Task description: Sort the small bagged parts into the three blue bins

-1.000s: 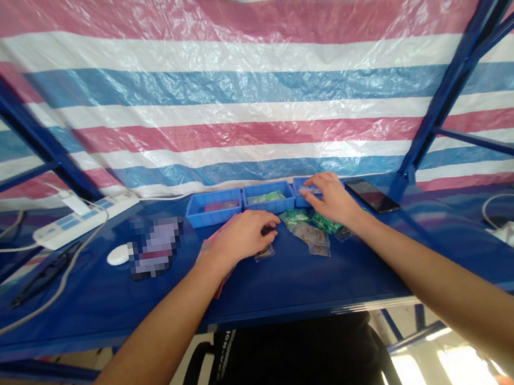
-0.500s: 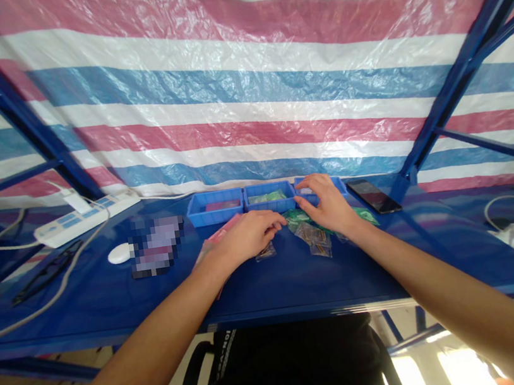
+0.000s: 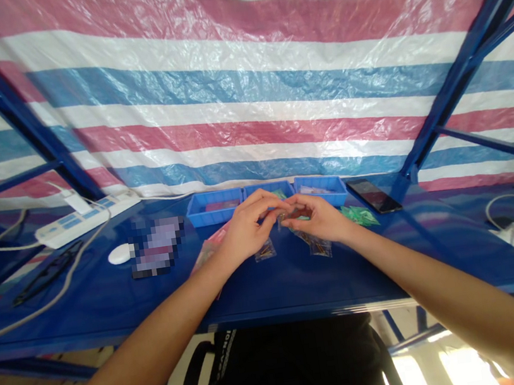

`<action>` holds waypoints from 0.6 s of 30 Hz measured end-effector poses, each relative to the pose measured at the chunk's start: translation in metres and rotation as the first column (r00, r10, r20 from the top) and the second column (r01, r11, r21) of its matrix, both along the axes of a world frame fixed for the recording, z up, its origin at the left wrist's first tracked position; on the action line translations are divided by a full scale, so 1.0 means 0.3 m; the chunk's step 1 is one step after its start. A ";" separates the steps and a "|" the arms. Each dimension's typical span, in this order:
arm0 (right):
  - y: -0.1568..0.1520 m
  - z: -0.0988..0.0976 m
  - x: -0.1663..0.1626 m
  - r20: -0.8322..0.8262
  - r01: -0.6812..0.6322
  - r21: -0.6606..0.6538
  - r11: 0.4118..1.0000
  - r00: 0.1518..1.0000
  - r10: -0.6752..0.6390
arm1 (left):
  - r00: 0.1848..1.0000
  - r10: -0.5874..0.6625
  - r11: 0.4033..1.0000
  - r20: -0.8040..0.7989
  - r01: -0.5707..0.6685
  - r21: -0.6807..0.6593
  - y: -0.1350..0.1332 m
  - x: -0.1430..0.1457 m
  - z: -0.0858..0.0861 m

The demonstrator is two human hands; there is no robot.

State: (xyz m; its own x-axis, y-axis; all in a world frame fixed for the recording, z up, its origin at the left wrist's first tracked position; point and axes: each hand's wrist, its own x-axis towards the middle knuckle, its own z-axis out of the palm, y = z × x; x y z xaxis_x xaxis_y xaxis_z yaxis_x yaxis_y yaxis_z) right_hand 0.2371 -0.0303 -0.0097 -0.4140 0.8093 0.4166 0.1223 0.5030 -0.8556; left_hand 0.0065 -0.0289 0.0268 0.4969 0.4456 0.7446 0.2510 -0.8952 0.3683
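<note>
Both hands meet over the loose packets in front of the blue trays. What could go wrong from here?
1. The small packet pinched between left hand and right hand could slip and land among the clear packets beneath, mixing back in.
2. The hands hide much of the middle tray, so a drop there might miss.
3. The green packets lie close beside the right hand and could be swept aside.

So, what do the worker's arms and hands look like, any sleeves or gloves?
The left hand and right hand are bare: no gloves, rings or watch visible. No sleeves cover the forearms in view. The black garment on the torso bears white lettering.
</note>
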 end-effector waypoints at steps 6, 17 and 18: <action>0.005 0.003 -0.016 -0.126 0.001 -0.132 0.991 0.992 -0.018 | 0.998 0.025 0.977 0.052 -0.013 -0.213 -0.005 0.004 -0.001; 0.011 0.004 -0.012 -0.142 0.065 -0.109 0.992 0.987 -0.081 | 0.994 0.027 0.909 0.105 0.019 -0.416 0.021 0.015 -0.034; 0.010 0.003 -0.014 -0.141 0.067 -0.107 0.992 0.987 -0.082 | 0.994 0.036 0.908 0.107 0.012 -0.419 0.024 0.015 -0.036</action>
